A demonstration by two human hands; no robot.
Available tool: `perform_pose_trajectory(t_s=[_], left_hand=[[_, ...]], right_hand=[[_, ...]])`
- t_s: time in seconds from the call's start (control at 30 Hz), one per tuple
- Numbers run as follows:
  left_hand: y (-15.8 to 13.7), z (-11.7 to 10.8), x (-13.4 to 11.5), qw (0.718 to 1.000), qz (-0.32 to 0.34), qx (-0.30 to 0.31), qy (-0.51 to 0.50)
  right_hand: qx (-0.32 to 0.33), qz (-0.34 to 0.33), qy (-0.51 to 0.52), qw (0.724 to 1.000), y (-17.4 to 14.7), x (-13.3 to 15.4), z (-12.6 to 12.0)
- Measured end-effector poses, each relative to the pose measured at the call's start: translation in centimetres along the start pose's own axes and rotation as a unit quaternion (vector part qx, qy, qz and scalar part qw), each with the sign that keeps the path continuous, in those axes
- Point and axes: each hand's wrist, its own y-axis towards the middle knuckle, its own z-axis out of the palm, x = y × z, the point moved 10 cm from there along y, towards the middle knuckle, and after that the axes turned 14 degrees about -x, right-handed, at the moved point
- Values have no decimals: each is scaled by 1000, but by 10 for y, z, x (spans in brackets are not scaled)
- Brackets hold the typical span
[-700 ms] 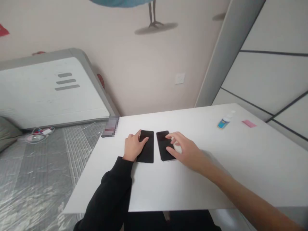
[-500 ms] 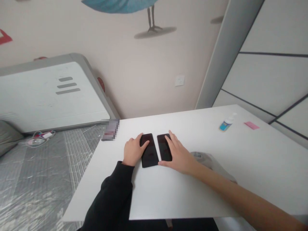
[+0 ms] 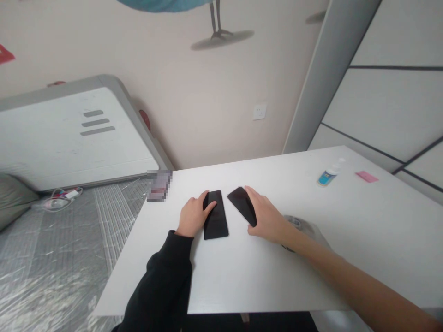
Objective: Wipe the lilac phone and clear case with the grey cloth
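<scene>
Where hands [image 3: 228, 219] rest, two phones [image 3: 215, 220].

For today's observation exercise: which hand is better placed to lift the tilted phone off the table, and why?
Right. The right hand already grips the tilted phone along its edge, one end apparently raised off the table. The left hand rests on the other phone, which lies flat.

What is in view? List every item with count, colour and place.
phones: 2, black, side by side at the table's middle; the right one is skewed.
table: 1, white, in front.
bottle: 1, clear with blue label, far right of table.
pink slip: 1, right of bottle.
wall socket: 1, white, on the wall.
headboard: 1, white and grey, left.
left hand: black sleeve, on the left phone.
right hand: bare arm, on the right phone.
</scene>
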Motion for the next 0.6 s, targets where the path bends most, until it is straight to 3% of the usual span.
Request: perform_pose_trajectory(t_s=[0.13, 0.23, 0.3, 0.37, 0.43, 0.5, 0.6], left_hand=[[3, -8, 2, 999, -1, -38, -36], [3, -27, -8, 976, -8, -103, -191], [-2, -29, -24, 929, -21, -71, -364], [-11, -24, -51, 857, -29, 22, -515], [-21, -24, -69, 802, -43, 75, -591], [-27, -29, -78, 777, -43, 84, -622], [-33, -36, -81, 765, -16, 74, -639]], right_hand=[[-4, 46, -12, 999, 1, -2, -4], [-23, 43, -20, 999, 3, 4, -10], [-42, 14, -24, 999, 5, 16, -15], [-60, -15, -17, 998, 6, 30, -21], [-79, -34, 5, 996, 5, 42, -28], [-96, -45, 37, 994, 4, 52, -34], [-110, -55, 94, 988, 1, 60, -39]])
